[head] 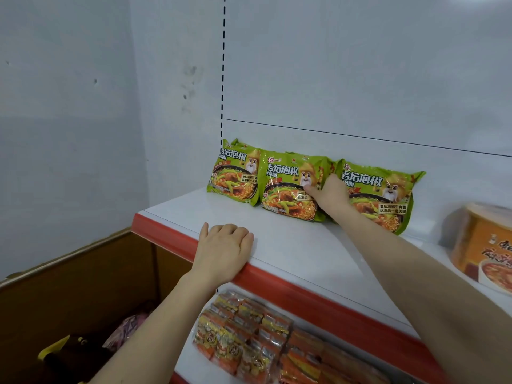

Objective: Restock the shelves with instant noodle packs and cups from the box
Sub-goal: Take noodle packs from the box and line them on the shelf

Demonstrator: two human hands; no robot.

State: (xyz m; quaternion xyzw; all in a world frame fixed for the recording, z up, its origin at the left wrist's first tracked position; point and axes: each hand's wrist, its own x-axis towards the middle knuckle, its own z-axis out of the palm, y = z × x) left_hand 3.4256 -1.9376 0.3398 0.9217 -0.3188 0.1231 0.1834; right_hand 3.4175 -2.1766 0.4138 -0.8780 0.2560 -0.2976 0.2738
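Note:
Three green instant noodle packs lean upright against the back panel of the white top shelf (291,245): a left pack (235,173), a middle pack (288,189) and a right pack (385,195). My right hand (329,195) reaches between the middle and right packs, its thumb on the middle pack's face; its fingers are hidden behind the pack's edge. My left hand (224,253) rests palm down on the shelf's red front edge, fingers lightly curled, holding nothing. The brown cardboard box (83,273) stands at the lower left with packs inside.
An orange noodle cup (482,245) stands on the top shelf at the far right. The shelf below holds several orange and yellow noodle packs (249,333). A white wall runs along the left, and the shelf upright has a line of slots.

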